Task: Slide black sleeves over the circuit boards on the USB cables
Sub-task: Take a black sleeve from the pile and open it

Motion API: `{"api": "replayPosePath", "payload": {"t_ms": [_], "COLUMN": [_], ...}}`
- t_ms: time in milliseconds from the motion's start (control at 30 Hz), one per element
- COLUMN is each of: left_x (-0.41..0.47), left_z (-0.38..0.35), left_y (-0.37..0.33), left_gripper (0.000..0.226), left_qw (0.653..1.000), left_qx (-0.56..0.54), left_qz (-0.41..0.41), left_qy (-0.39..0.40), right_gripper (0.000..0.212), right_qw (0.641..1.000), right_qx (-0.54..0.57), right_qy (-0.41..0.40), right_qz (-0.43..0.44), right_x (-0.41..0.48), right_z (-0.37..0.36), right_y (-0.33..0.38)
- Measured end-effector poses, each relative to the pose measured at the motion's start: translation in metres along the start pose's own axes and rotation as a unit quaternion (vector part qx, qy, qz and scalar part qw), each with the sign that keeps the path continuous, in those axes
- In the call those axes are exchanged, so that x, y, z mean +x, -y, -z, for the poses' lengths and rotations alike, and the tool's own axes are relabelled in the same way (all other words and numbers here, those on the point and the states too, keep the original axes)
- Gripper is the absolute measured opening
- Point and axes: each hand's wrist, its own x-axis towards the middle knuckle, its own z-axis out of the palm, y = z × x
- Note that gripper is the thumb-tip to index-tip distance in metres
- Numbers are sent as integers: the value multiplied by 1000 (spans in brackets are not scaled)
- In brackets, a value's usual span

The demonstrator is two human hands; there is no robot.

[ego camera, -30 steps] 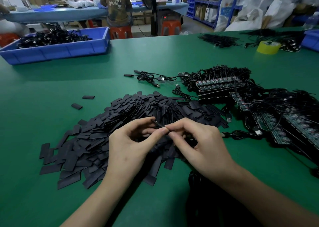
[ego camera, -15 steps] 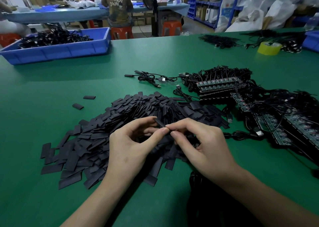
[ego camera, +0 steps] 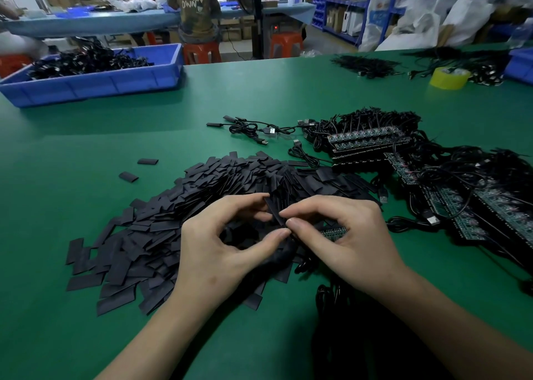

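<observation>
On my feed the green table (ego camera: 115, 137) and all that lies on it sit where they sat half a second ago; only the work between the fingers has changed. I count two trays: a blue tray (ego camera: 92, 83) of cables at the far left and a second tray (ego camera: 522, 65) cut by the right edge. The one pile of sleeves (ego camera: 178, 226) holds too many to count. The board bundles (ego camera: 370, 143) with their cables lie to its right.

The left hand (ego camera: 219, 252) and right hand (ego camera: 350, 235) meet above the pile's near side, each pinching one sleeve (ego camera: 274, 210) between thumb and forefinger. It now tilts up and shows more of its flat face than before. There is one yellow tape roll (ego camera: 449, 77), and two stray sleeves (ego camera: 129, 176) lie left of the pile. One circuit board (ego camera: 334, 231) peeks out under the right fingers, clearer than earlier.
</observation>
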Motion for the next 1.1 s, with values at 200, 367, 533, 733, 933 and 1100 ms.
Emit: {"api": "replayPosePath", "payload": {"t_ms": [200,367,533,733,933,1100], "left_x": [0,1,1,1,2,0], "left_z": [1,1,1,2,0,-5], "left_y": [0,1,1,2,2,4], "left_gripper": [46,44,43,45,44,35], "left_qw": [1000,1000,1000,1000,999,995], "left_qx": [4,-3,6,9,3,-14], "left_qz": [-7,-13,-17,-7,44,99], "left_qy": [5,14,15,14,-17,-23], "right_gripper": [11,5,5,7,16,9], "right_qw": [997,993,989,990,994,997], "right_qx": [-50,-81,-111,-100,-88,4], "right_qy": [10,-1,-12,-6,41,53], "right_qz": [58,82,97,100,57,-59], "right_x": [0,-1,-2,-2,-4,-7], "right_z": [4,2,0,1,1,-6], "right_y": [-4,-5,-5,-5,-3,-4]}}
